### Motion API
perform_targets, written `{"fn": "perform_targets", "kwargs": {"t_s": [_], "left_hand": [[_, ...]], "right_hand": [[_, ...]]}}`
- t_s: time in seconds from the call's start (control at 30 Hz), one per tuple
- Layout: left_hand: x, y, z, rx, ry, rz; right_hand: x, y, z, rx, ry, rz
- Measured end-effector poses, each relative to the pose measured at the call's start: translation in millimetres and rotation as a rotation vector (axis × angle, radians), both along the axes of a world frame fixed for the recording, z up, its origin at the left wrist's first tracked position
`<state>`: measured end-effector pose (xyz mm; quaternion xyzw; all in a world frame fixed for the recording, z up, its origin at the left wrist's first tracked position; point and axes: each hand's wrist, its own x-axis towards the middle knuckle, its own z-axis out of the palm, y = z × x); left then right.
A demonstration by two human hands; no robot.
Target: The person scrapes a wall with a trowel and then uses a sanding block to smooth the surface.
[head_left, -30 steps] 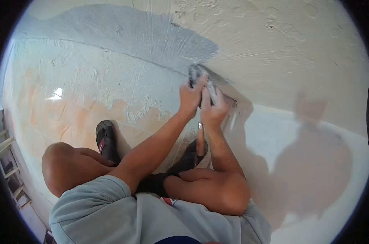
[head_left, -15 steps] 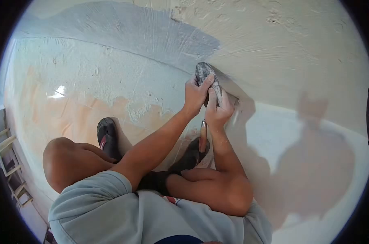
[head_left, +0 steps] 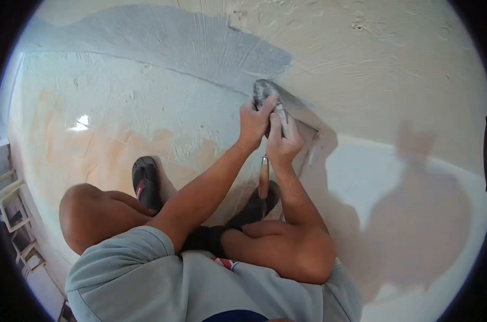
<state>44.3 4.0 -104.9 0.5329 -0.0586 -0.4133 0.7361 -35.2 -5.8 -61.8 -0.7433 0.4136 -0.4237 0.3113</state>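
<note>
Both hands hold a dark grey object smeared with white, long and rounded at its far end, close to the line where two plastered surfaces meet. My left hand grips its left side, thumb on top. My right hand is closed round its nearer part, thumb and fingers pressed on it. White dust coats the fingers. Below my right hand a wooden handle with a metal collar points down towards my shoe; what it belongs to is hidden.
A grey-blue patch covers part of the plastered surface ahead. Dark shoes stand on the pale, orange-stained surface. A wooden frame like a ladder is at the far left. My shadow falls at the right.
Both hands and the dark object have shifted slightly left in the view, and the wooden handle has moved left with them. The grip looks much the same.
</note>
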Motion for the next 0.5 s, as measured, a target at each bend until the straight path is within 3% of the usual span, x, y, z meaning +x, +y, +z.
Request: {"fn": "perform_targets", "kwargs": {"t_s": [0.5], "left_hand": [[-16,-2,14,-0.056,0.022,-0.030]], "right_hand": [[-18,-1,6,-0.098,0.020,-0.035]]}}
